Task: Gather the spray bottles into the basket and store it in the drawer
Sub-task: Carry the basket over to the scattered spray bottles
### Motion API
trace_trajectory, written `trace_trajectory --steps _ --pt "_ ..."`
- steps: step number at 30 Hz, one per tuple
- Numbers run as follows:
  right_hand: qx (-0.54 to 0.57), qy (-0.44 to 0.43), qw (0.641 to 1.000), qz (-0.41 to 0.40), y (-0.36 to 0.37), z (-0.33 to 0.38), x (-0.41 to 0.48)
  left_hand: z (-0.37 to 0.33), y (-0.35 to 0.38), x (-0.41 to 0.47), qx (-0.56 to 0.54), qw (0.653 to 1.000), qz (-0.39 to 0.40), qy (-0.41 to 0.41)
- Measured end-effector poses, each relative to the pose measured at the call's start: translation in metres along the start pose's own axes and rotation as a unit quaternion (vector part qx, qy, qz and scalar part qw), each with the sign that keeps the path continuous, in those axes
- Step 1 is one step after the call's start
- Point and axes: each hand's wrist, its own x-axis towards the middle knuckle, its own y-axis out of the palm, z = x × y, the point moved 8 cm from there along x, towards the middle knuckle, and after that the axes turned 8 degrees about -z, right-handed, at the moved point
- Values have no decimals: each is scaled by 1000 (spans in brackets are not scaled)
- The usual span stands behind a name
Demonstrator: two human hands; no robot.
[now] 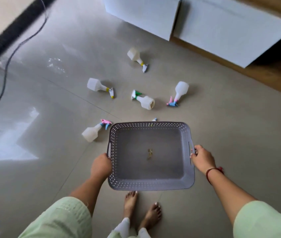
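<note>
**Basket in both hands, bottles on the floor**

You hold the grey perforated basket [151, 183] above the tiled floor [50, 117], your left hand [101, 166] with its fingers curled around the left wall, your right hand [202, 158] with its fingers closed on the right handle slot. Only a small scrap lies inside it. Five white spray bottles lie on their sides beyond it: a pink-and-blue-triggered bottle [93, 132] just left of the basket, a green-triggered one [144, 100], another pink-and-blue one [179, 92], and two yellow-collared ones [98, 86] [136, 57] farther off. White drawer fronts [222, 31] stand behind them.
</note>
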Motion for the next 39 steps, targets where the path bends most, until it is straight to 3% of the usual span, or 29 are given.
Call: trace_trajectory --steps 9,23,29,39 --pt "-19 -36 999 -13 -39 126 3 -3 -103 46 -3 1000 -1 -26" --pt "-7 -37 999 34 31 362 36 62 -254 230 40 998 20 -53" --pt "23 -46 997 59 56 430 52 95 -286 268 -18 994 9 -106" --pt "-25 -109 983 148 131 523 72 170 -299 309 -87 975 1 -205"
